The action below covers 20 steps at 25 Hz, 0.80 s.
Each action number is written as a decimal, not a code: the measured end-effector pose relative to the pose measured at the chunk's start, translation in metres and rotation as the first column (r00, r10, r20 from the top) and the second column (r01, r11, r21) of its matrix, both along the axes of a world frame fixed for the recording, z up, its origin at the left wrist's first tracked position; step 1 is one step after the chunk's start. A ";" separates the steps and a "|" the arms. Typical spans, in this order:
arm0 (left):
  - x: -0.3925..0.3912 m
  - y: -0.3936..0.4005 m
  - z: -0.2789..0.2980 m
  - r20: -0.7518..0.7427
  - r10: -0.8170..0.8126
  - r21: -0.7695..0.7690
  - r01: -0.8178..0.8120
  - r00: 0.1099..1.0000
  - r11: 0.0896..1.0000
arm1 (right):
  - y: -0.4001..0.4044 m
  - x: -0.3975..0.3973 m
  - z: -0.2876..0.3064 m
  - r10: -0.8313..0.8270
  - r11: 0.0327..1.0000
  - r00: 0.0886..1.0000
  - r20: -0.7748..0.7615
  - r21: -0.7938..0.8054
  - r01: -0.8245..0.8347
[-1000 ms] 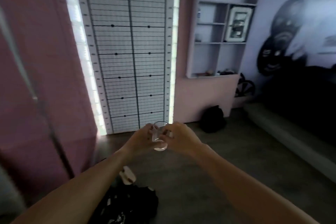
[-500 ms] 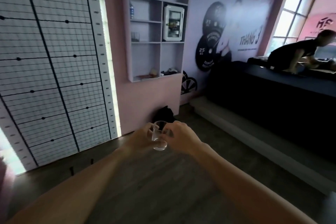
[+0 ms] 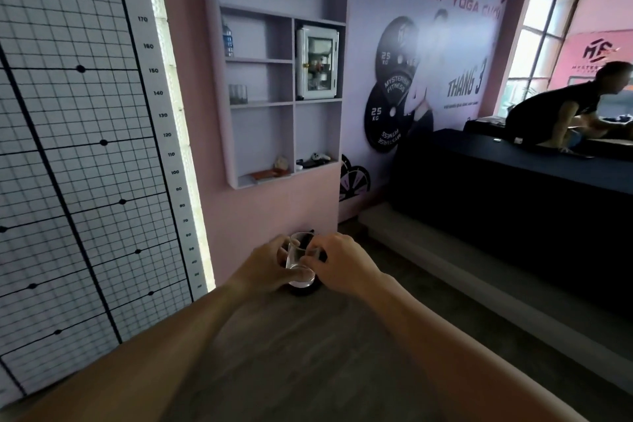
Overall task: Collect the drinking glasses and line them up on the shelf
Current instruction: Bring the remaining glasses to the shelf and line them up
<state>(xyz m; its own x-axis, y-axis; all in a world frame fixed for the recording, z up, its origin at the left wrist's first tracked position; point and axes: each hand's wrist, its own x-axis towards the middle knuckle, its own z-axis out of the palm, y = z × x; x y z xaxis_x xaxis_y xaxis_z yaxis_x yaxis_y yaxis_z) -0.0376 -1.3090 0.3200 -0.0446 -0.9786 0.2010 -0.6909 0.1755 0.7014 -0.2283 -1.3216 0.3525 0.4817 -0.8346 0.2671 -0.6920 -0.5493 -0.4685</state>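
Note:
A clear drinking glass [image 3: 298, 260] is held upright in front of me, chest high. My left hand [image 3: 263, 265] wraps its left side and my right hand [image 3: 342, 262] grips its right side with fingertips on the rim and wall. Ahead on the pink wall hangs a grey shelf unit [image 3: 262, 104] with several compartments. Two glasses [image 3: 237, 94] stand on its middle left shelf.
A water bottle [image 3: 227, 41] stands on the top left shelf and a white cabinet [image 3: 318, 62] fills the top right one. Small items lie on the bottom shelves. A black bag [image 3: 303, 288] sits on the floor behind my hands. A dark platform [image 3: 513, 188] with a person is at right.
The view has swung right and moved closer to the shelf unit, which is larger now. Both hands keep the same hold on the glass.

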 end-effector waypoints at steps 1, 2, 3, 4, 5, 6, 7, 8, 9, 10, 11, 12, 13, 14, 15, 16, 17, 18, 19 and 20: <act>0.003 -0.020 -0.001 0.013 -0.003 -0.003 0.003 1.000 1.000 | -0.020 0.002 -0.001 0.006 1.000 1.000 0.003 0.004 -0.006; 0.004 -0.040 -0.002 0.022 -0.006 -0.003 0.006 1.000 1.000 | -0.041 0.004 -0.003 0.014 1.000 1.000 0.002 0.006 -0.014; 0.006 -0.061 -0.004 0.022 -0.003 -0.002 0.003 1.000 1.000 | -0.062 0.004 -0.006 0.024 1.000 1.000 -0.003 0.007 -0.024; 0.007 -0.082 -0.006 0.017 0.006 -0.001 -0.006 1.000 1.000 | -0.084 0.004 -0.008 0.032 0.999 0.999 -0.008 0.007 -0.032; 0.006 -0.103 -0.009 0.009 0.019 -0.001 -0.019 1.000 1.000 | -0.106 0.004 -0.011 0.038 0.999 0.999 -0.008 0.006 -0.038; 0.005 -0.125 -0.012 0.006 0.034 -0.003 -0.034 0.999 0.999 | -0.129 0.003 -0.014 0.042 0.999 0.999 -0.003 0.000 -0.042; 0.004 -0.145 -0.013 0.008 0.047 -0.005 -0.047 0.999 0.999 | -0.150 0.002 -0.015 0.044 0.999 0.999 0.004 -0.008 -0.044; 0.002 -0.166 -0.013 0.008 0.057 -0.003 -0.057 0.998 0.998 | -0.171 0.001 -0.015 0.045 0.999 0.999 0.009 -0.012 -0.045; -0.001 -0.190 -0.013 0.007 0.066 -0.001 -0.066 0.998 0.998 | -0.196 -0.002 -0.014 0.048 0.999 0.999 0.007 -0.013 -0.048; -0.004 -0.215 -0.012 0.006 0.075 -0.001 -0.075 0.997 0.997 | -0.222 -0.004 -0.012 0.053 0.999 0.999 -0.001 -0.013 -0.053; -0.007 -0.239 -0.009 0.002 0.086 -0.003 -0.086 0.996 0.996 | -0.247 -0.006 -0.010 0.058 0.998 0.998 -0.008 -0.009 -0.058; -0.009 -0.262 -0.006 -0.004 0.097 -0.009 -0.097 0.995 0.995 | -0.272 -0.008 -0.005 0.067 0.998 0.998 -0.011 -0.004 -0.067; -0.011 -0.282 -0.003 -0.011 0.108 -0.016 -0.108 0.994 0.994 | -0.295 -0.009 -0.001 0.077 0.997 0.997 -0.008 0.000 -0.077; -0.012 -0.300 0.000 -0.015 0.118 -0.022 -0.119 0.993 0.993 | -0.315 -0.010 0.003 0.086 0.996 0.996 0.002 -0.001 -0.086; -0.013 -0.319 0.004 -0.016 0.131 -0.028 -0.131 0.991 0.991 | -0.336 -0.010 0.008 0.094 0.996 0.995 0.014 -0.007 -0.094; -0.013 -0.335 0.007 -0.016 0.141 -0.033 -0.141 0.990 0.989 | -0.353 -0.010 0.011 0.102 0.995 0.995 0.022 -0.016 -0.102; -0.013 -0.349 0.011 -0.015 0.146 -0.036 -0.146 0.989 0.989 | -0.368 -0.009 0.014 0.111 0.994 0.993 0.026 -0.023 -0.110; -0.011 -0.366 0.014 -0.016 0.147 -0.039 -0.148 0.989 0.988 | -0.385 -0.008 0.016 0.122 0.992 0.992 0.026 -0.026 -0.121; -0.010 -0.383 0.017 -0.018 0.149 -0.043 -0.150 0.989 0.988 | -0.403 -0.006 0.019 0.135 0.991 0.991 0.026 -0.028 -0.134; -0.007 -0.399 0.019 -0.023 0.153 -0.048 -0.154 0.988 0.987 | -0.420 -0.003 0.021 0.146 0.989 0.989 0.029 -0.031 -0.145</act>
<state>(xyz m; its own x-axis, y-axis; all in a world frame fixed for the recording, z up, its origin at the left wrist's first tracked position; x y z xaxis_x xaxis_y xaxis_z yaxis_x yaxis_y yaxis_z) -0.0447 -1.7078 0.3387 0.1094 -0.9624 0.2486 -0.6988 0.1034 0.7078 -0.2313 -1.7416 0.3731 0.5889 -0.7479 0.3064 -0.5889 -0.6567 -0.4711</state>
